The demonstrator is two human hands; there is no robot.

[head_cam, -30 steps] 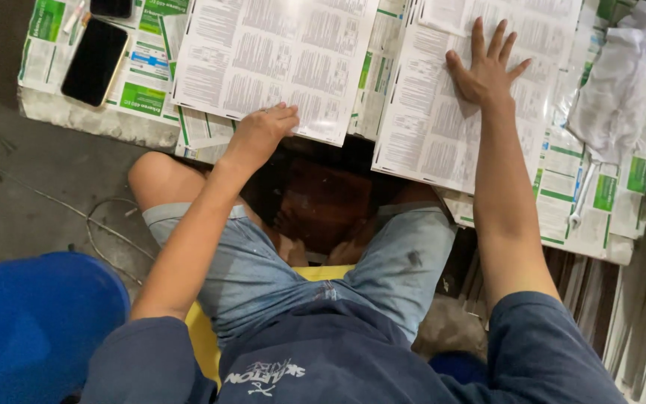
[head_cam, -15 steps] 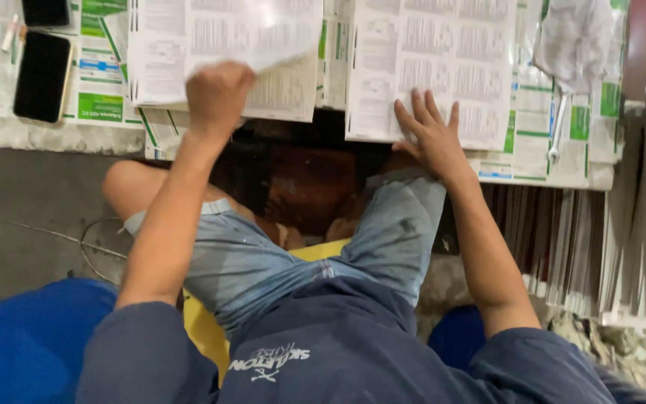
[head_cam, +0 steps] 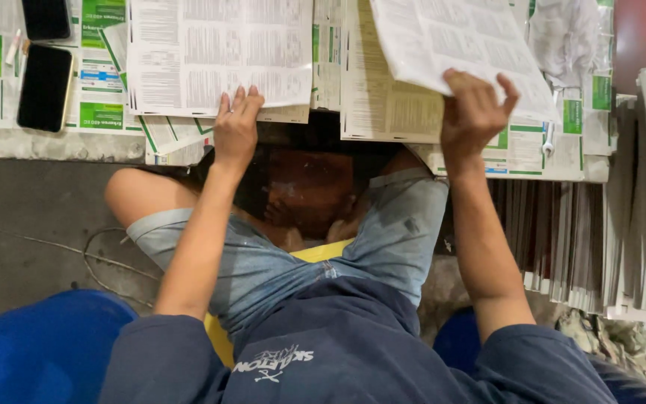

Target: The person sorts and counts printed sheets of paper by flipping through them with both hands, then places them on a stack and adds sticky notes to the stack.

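While left hand lies spread on left sheet; lift right sheet, pinched by right hand, slowly.

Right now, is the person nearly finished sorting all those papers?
Hard to say. Done: one printed sheet lies flat under the left hand. In hand: the right hand lifts another sheet off the right stack. Left: that stack under it, plus many more papers stacked on edge at the right.
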